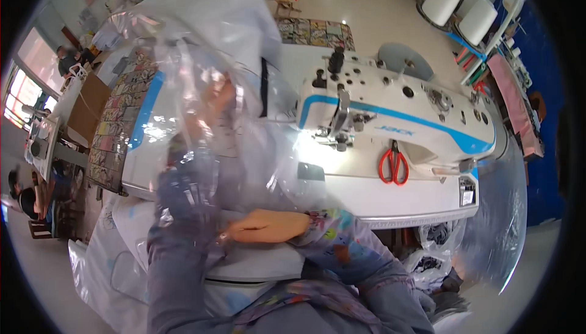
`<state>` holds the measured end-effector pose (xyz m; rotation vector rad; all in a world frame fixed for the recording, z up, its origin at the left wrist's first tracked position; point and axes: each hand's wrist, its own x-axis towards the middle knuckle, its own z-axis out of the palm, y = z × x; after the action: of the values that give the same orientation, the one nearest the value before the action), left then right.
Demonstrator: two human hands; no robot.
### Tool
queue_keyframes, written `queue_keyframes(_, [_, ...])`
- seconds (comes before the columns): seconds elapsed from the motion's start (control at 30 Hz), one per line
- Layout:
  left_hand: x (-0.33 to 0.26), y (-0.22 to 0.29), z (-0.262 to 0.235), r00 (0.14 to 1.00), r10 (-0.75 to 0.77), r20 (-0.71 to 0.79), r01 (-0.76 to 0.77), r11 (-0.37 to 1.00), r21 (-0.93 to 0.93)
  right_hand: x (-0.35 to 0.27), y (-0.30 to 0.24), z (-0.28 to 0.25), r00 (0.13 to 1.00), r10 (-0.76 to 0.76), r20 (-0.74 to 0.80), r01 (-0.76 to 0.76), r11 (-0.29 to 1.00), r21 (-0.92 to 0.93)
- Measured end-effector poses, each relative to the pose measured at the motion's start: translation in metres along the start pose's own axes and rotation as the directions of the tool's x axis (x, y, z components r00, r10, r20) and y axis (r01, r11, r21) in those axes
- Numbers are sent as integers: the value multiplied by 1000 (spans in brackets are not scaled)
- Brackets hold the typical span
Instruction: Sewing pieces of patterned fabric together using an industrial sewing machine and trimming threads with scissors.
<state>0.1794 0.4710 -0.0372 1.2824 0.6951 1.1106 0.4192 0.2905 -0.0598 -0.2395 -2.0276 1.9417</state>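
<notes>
A clear plastic bag is drawn over my left forearm, its glossy film running up past the hand. My left hand reaches away from me inside it, blurred behind the film, so its fingers cannot be made out. Near my left forearm, my right hand is closed, pinching the lower edge of the bag. Pale fabric lies under and below my right hand. To the right stands a white and blue sewing machine, with red-handled scissors lying on its bed.
White thread cones stand on a rack at the upper right. A patterned cloth panel hangs over the table's left side. White sheeting is heaped beyond the bag. Other people sit far left. Bagged dark scraps lie below the table's right side.
</notes>
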Motion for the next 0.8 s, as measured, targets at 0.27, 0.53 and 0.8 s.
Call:
queue_keyframes(0.27, [-249,10,-58,780,166,-603,440,540,717,7,-15,84,776,-519,-358,-75,487,-870])
queue_keyframes(0.53, [-307,-21,-31,956,130,262,-276,109,955,-135,-19,138,323,450,-833,-296,884,362])
queue_keyframes(0.8, [-288,-16,-50,968,90,-233,183,381,906,-87,-10,159,678,516,-523,83,653,753])
